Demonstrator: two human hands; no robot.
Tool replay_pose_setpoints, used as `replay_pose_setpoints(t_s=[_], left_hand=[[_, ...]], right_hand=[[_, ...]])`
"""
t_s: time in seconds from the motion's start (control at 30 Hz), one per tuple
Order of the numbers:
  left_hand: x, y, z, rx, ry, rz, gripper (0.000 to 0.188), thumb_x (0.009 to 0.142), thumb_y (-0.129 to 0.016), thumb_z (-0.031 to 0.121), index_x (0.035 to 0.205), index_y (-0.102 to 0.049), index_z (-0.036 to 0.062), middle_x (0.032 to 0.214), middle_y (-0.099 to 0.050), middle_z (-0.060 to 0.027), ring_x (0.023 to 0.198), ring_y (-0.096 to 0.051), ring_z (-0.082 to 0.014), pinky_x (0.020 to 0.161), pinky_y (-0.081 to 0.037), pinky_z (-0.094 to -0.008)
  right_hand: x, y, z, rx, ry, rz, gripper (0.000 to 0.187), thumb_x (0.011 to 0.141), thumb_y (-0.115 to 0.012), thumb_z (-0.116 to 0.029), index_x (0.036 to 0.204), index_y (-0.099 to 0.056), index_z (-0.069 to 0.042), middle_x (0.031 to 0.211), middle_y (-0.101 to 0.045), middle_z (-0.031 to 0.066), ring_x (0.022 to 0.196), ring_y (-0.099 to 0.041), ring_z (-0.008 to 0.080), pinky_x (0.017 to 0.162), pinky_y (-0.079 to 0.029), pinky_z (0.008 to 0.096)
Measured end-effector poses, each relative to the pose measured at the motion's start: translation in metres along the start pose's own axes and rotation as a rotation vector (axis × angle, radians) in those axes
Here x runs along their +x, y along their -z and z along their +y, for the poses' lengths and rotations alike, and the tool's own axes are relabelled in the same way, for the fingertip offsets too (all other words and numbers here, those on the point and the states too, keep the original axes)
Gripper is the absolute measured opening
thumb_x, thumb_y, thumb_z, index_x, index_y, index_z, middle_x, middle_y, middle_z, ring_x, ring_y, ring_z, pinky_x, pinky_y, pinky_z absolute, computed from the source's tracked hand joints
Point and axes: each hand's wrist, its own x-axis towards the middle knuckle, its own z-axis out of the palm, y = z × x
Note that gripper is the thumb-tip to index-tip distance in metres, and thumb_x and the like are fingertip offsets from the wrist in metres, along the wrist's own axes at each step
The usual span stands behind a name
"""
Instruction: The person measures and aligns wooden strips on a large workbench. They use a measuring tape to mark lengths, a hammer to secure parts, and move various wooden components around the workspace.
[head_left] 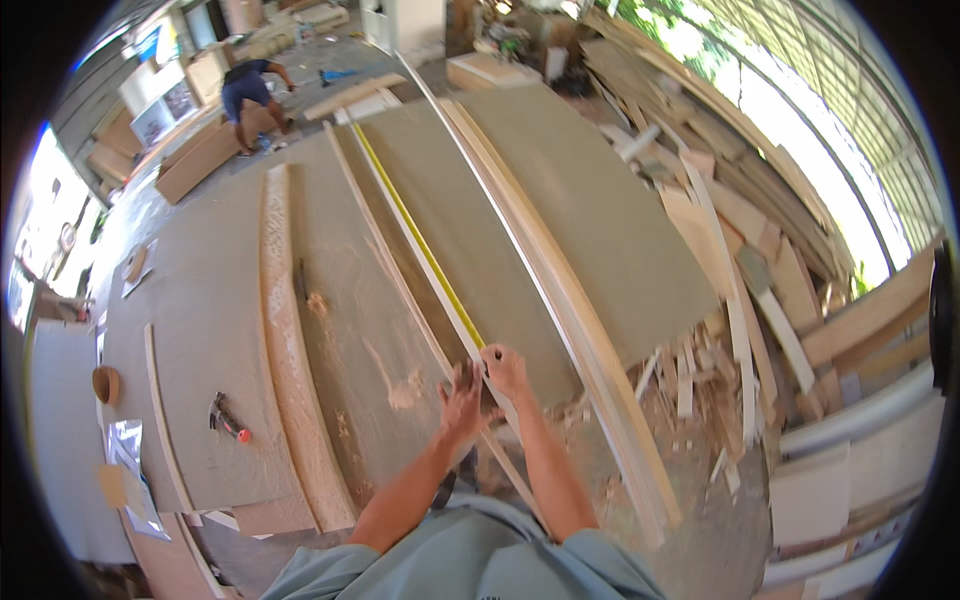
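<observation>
Knelt over a long white strip [437, 285] on a big grey board [600, 230], with both bare hands at the near end, just past the middle toward 6 o'clock. Pressed the left hand [462, 395] flat and wide on the wood, fingers spread, just beside the strip. Laid the right hand [505, 368] at 1 o'clock of the left one, fingers bent down onto the end of a yellow tape measure [420, 245]; could not tell whether pinched or only pushed down. Ran the tape along the strip, away toward 12 o'clock. Looked like measuring the strip, with the tape already pulled out and held in place. Called next for a still right hand and a straight, flat tape, so the far end would not slip off. Left a hammer [228, 420] with a red tip well apart at 9 o'clock, a long bent wooden strip [585, 330] near at 2 o'clock, and a heap of wood scraps [700, 370] at 3 o'clock. Saw another person [250, 95] bent over far off at 11 o'clock.
</observation>
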Motion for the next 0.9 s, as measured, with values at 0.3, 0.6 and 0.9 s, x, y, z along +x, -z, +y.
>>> replay_pose_setpoints(t_s=[0.3,0.6,0.9], left_hand=[[-0.004,0.007,-0.013,0.101,0.049,0.013,0.121,0.073,-0.068,0.069,0.158,-0.008,0.0056,0.165,-0.012,-0.012,0.152,-0.004,-0.0309,0.114,-0.007,-0.0687],[0.005,-0.003,-0.032,0.187,0.013,0.027,0.122,0.074,-0.062,0.077,0.158,-0.009,0.0067,0.165,-0.013,-0.0119,0.151,-0.007,-0.035,0.114,-0.007,-0.0682],[0.017,-0.006,-0.047,0.262,0.005,0.016,0.121,0.075,-0.059,0.079,0.158,-0.008,0.0075,0.165,-0.014,-0.0107,0.151,-0.008,-0.0349,0.111,-0.008,-0.0696]], right_hand=[[-0.218,0.148,0.026,-0.159,-0.251,-0.123,0.037,0.09,-0.058,-0.031,0.114,-0.064,-0.003,0.11,-0.065,0.0218,0.107,-0.06,0.0376,0.092,-0.047,0.0437],[-0.426,0.246,0.062,-0.141,-0.631,-0.032,0.03,0.09,-0.06,-0.025,0.115,-0.065,-0.008,0.106,-0.057,0.0144,0.101,-0.058,0.0343,0.087,-0.047,0.0429],[-0.48,0.244,0.081,-0.182,-0.606,-0.043,0.034,0.092,-0.057,-0.024,0.123,-0.062,-0.011,0.106,-0.056,0.0157,0.105,-0.055,0.0339,0.09,-0.047,0.0416]])
